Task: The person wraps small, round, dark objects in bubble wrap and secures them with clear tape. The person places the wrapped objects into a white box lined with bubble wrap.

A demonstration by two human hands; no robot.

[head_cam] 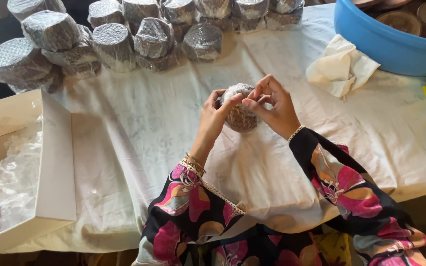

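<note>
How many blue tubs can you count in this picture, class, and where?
1. The blue tub stands at the table's far right corner, cut off by the picture's edge, beyond the crumpled white cloth. More may lie outside the view.

Blue basin (390, 47) and open box (50, 162) run off-frame.

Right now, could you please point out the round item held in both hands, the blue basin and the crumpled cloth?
Round wrapped item (240, 117): head view, on its lower brown face between the hands.
Blue basin (385, 47): head view, on its outer wall.
Crumpled cloth (341, 66): head view, on its middle fold.
</note>
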